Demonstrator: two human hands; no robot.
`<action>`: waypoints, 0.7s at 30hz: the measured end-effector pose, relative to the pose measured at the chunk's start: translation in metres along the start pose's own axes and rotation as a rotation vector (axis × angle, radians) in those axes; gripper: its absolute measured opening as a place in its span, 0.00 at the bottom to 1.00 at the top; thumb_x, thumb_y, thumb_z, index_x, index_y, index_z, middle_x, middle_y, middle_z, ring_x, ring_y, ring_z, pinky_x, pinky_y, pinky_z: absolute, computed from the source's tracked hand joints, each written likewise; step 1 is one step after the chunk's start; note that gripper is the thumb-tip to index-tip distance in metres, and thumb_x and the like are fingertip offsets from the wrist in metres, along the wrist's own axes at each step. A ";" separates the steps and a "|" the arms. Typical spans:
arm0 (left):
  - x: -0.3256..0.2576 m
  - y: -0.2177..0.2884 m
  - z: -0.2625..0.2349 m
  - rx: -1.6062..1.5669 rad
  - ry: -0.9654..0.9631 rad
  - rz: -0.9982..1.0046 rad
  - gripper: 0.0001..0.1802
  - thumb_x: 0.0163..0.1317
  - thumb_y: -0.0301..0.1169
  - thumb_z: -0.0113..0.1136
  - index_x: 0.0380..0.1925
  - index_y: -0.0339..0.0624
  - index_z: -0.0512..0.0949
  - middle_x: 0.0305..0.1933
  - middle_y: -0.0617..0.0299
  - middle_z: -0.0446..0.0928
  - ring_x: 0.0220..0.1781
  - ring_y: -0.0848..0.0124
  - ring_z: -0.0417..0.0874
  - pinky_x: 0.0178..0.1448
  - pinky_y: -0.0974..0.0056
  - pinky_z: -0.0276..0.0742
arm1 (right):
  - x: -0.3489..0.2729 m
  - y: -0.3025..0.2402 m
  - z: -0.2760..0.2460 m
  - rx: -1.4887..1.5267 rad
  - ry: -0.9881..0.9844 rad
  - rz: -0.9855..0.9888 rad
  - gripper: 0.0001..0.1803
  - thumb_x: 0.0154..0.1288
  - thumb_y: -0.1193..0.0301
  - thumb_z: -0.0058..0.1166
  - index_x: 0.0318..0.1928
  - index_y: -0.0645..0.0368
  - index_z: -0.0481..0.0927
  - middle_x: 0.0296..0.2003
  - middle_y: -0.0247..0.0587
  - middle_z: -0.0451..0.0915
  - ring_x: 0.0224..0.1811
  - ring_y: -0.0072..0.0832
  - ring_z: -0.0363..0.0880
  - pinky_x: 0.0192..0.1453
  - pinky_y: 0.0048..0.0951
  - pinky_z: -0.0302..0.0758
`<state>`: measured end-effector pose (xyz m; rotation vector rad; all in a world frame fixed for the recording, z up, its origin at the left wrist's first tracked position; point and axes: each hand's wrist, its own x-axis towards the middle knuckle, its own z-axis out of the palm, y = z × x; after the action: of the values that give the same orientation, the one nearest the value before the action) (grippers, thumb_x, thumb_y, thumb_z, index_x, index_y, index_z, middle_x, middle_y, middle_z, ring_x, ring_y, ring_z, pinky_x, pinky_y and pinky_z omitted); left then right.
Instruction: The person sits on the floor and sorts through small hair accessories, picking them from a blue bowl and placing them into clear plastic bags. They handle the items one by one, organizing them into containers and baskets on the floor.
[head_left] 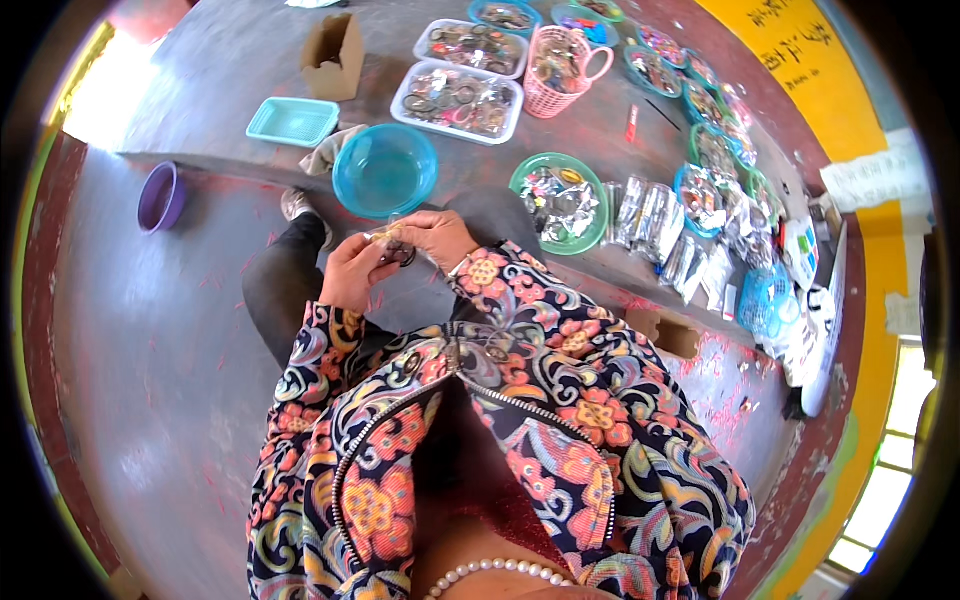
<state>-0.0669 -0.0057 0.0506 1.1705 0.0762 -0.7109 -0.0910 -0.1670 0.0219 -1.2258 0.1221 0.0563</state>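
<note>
Dark ring parts [397, 252], apparently, pinched between left hand [352, 270] and right hand [435, 238] grips.

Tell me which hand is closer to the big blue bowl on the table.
Right. The right hand sits just below the blue bowl, nearly at its rim. The left hand is lower, farther from it. Both pinch a small dark item.
</note>
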 end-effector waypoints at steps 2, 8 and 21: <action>0.001 -0.005 0.006 0.021 0.018 0.039 0.09 0.59 0.27 0.49 0.35 0.31 0.72 0.34 0.58 0.75 0.35 0.71 0.79 0.37 0.71 0.78 | -0.001 0.002 -0.005 -0.081 0.040 -0.042 0.09 0.52 0.73 0.57 0.32 0.66 0.80 0.29 0.38 0.80 0.31 0.18 0.74 0.37 0.20 0.71; 0.004 -0.009 0.008 0.084 0.052 0.036 0.09 0.58 0.27 0.50 0.34 0.31 0.73 0.33 0.56 0.76 0.33 0.69 0.80 0.36 0.71 0.78 | 0.001 0.006 -0.013 -0.081 0.063 0.027 0.09 0.52 0.72 0.59 0.32 0.66 0.80 0.29 0.37 0.79 0.31 0.19 0.74 0.38 0.20 0.70; 0.010 -0.018 -0.002 0.140 0.089 0.105 0.08 0.57 0.27 0.54 0.30 0.31 0.75 0.30 0.58 0.76 0.31 0.71 0.79 0.34 0.70 0.78 | 0.003 0.004 -0.015 -0.170 0.066 0.085 0.09 0.53 0.72 0.57 0.33 0.65 0.78 0.26 0.32 0.77 0.26 0.15 0.71 0.30 0.17 0.68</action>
<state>-0.0682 -0.0121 0.0310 1.3309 0.0398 -0.5788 -0.0891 -0.1800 0.0125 -1.3927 0.2306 0.1021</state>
